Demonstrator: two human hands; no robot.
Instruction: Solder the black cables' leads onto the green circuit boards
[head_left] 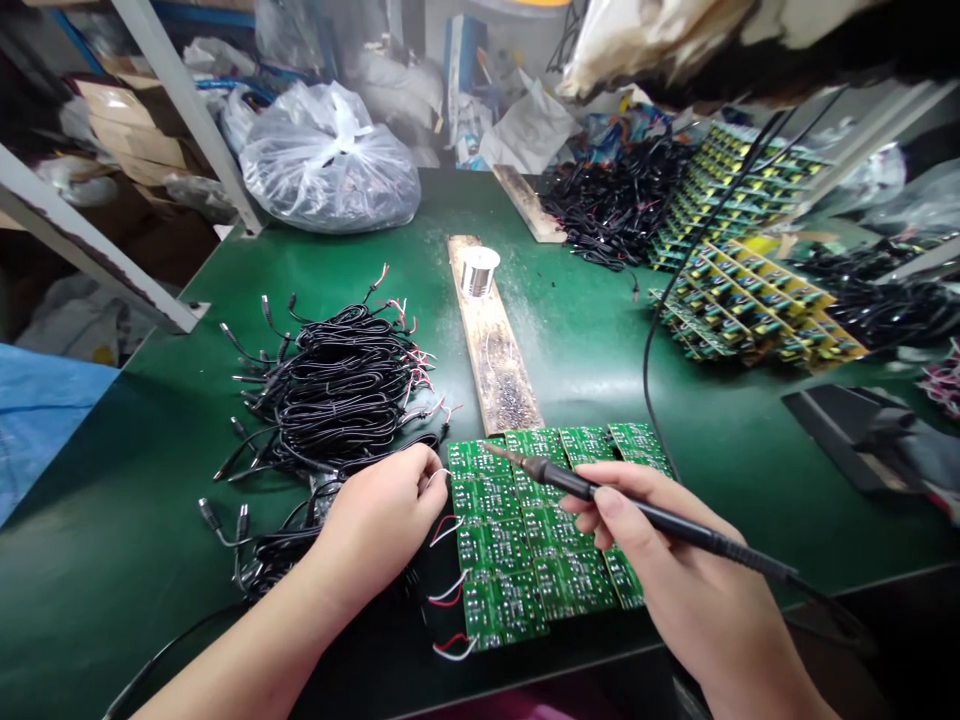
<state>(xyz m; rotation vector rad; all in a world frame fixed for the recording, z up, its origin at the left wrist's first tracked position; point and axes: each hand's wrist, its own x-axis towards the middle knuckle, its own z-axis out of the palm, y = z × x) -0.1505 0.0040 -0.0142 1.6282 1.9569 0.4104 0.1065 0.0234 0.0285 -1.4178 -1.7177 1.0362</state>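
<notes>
In my right hand (645, 520) is a black soldering iron (570, 482), held like a pen. Its tip hovers over or touches the upper left part of a group of green circuit boards (566, 560); which of the two I cannot tell. My left hand (394, 510) is closed in a pinch at the boards' left edge, on a thin cable wire (442, 473) that reaches the top left board. Below it, red and white wires (450, 590) stick out from the lower boards. Bundled black cables (337, 390) with bare red and white ends lie left of the boards.
Behind the boards lies a scorched wooden strip (499, 370) bearing a solder spool (478, 272). Stacked circuit boards (750, 300) and a heap of black cables (615, 200) stand at the right back. A plastic bag (330, 165) sits at the left back. The iron's cord trails right.
</notes>
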